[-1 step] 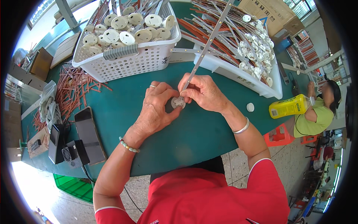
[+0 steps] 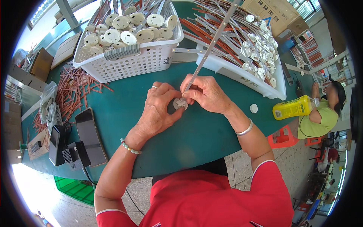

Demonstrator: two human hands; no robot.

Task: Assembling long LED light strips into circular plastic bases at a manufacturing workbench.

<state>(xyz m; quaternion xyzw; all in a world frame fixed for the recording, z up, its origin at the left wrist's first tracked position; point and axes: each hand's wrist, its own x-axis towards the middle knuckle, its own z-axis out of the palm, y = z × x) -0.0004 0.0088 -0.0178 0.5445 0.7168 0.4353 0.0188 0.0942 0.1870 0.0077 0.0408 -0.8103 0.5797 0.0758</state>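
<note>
Two hands: left hand pinching small round piece, right hand pinching pale strip
Round piece: frame centre, over green counter
Strip: slanting to top edge
Basket: upper left

Handwriting is borne by the far-left basket and far-right bin; print is seen on the far cardboard box, right yellow bottle and near shirt.

Held: one strip, one disc
</note>
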